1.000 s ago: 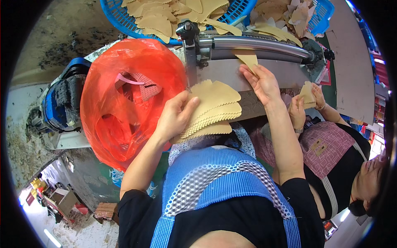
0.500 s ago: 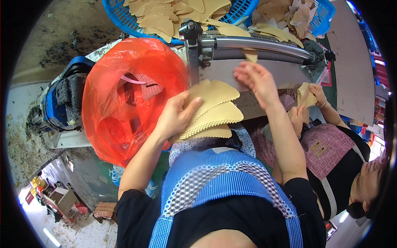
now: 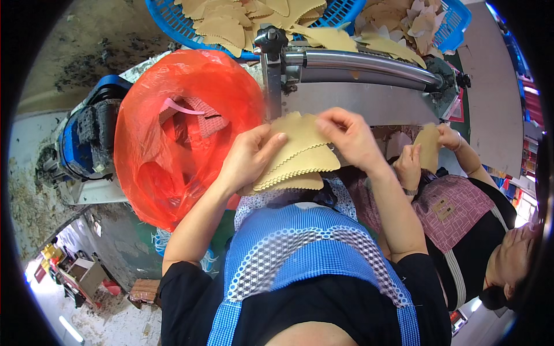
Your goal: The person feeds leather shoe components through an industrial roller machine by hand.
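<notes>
My left hand (image 3: 249,158) is closed on a fanned stack of tan sheet pieces (image 3: 297,164) with zigzag-cut edges, thumb on top, in front of my apron. At the stack's upper right corner my right hand (image 3: 351,138) has its fingers pinched on the edge of the top piece. Beyond the hands is a machine with a shiny metal roller (image 3: 369,61) above a darker one. The small tip of a tan piece (image 3: 355,74) shows just under the metal roller.
A red plastic bag (image 3: 190,138) with pink pieces inside stands at left, beside a dusty blue-and-black machine (image 3: 86,135). Blue baskets (image 3: 164,26) of tan pieces stand behind the rollers. At right, a co-worker's hands (image 3: 430,153) hold a tan piece.
My right hand has come back from the rollers to the stack. The piece at the rollers has slid in until only a tip shows. The co-worker's piece has turned.
</notes>
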`<state>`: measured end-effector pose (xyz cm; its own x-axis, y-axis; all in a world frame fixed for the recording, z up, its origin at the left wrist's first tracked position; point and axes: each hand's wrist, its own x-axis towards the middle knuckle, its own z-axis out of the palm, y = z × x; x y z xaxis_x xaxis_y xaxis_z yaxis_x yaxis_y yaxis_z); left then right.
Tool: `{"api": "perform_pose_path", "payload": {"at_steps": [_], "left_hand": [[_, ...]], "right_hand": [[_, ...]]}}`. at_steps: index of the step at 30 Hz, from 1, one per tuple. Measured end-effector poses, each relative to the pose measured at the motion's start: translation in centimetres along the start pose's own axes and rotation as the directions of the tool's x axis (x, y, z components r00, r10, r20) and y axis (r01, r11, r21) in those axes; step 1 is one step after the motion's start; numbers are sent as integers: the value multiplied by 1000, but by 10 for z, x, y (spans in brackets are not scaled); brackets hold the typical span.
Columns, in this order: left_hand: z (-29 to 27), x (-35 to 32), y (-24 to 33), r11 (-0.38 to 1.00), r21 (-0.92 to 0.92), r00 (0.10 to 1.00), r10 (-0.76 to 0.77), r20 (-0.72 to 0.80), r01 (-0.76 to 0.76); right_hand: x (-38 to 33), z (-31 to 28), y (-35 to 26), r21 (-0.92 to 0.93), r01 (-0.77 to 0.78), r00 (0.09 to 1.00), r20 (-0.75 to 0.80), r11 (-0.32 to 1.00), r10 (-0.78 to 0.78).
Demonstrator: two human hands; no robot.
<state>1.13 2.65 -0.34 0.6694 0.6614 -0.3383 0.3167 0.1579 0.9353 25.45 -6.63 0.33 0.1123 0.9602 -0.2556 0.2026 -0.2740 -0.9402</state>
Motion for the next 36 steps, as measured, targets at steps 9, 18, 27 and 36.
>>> {"api": "perform_pose_path", "payload": {"at_steps": [9,18,27,36], "left_hand": [[-10,-5,6,996,-25,994,-81,68,83],[-11,-13,-3,969,-246,998,30,51,-16],[-9,-1,3,994,-80,995,-64,80,71],[-1,-18,-2,867,-488,977,-1,212,106]], "right_hand": [[13,-24,-14,596,-129,849,-347,793,399],[-17,-24,-17,188,-369,804,-427,910,414],[2,17,-20,43,-34,994,-106,998,39],[-30,20,3,-57,31,895,-443,998,-53]]}}
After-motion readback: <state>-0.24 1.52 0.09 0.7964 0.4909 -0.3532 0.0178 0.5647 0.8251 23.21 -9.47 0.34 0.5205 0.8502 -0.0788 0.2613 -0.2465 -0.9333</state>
